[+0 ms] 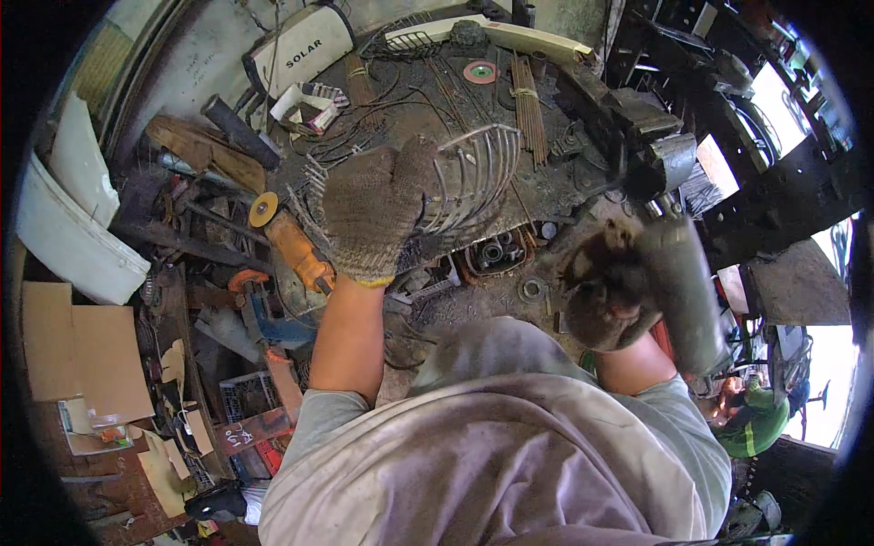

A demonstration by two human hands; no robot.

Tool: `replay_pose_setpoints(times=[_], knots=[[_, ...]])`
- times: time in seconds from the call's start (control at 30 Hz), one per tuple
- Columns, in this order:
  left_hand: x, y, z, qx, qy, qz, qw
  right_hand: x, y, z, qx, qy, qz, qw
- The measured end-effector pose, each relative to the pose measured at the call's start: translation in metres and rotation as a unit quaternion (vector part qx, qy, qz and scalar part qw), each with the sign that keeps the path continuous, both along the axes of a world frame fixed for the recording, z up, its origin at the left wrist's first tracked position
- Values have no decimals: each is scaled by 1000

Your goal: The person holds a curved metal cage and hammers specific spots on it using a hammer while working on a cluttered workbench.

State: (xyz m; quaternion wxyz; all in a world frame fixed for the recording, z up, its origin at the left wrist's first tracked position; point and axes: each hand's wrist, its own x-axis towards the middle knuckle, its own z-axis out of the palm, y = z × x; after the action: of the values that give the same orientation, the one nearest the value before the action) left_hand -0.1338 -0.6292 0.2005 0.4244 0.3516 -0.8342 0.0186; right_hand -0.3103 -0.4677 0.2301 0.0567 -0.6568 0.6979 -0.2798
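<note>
My left hand (371, 205), in a dirty knitted work glove, closes on the near left part of a frame of curved metal rods (473, 182). The frame lies on a dark, cluttered work table, and the glove hides part of it. To the right, my right hand (608, 305), in a dark glove and smeared by motion, is closed, with the fingers curled. Against it is a thick grey cylindrical thing (681, 296), too blurred to name. That hand is apart from the rod frame.
An orange angle grinder (296, 250) with a yellow disc lies left of my left hand. Bundles of thin rods (528, 109), a round disc (479, 72) and a small open box (309, 109) lie farther back. A person in green (760, 419) is at the far right.
</note>
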Motion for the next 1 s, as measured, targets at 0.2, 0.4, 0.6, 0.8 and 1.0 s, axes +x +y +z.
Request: replay_pose_setpoints(times=[0.2,0.4,0.6,0.8,1.0], knots=[[8,10,-1,19,-13,15,1000,4,-6,-54,-67,-158,-124,977],[3,-4,-5,15,1,-17,1000,1,31,-71,-246,-364,62,896],[14,-3,-3,43,11,2,999,16,-2,-49,25,-134,-140,981],[9,0,-2,52,43,-36,997,15,-14,-30,-379,-146,-14,914],[6,3,9,71,49,-47,995,8,-8,-44,-7,-63,-73,995]])
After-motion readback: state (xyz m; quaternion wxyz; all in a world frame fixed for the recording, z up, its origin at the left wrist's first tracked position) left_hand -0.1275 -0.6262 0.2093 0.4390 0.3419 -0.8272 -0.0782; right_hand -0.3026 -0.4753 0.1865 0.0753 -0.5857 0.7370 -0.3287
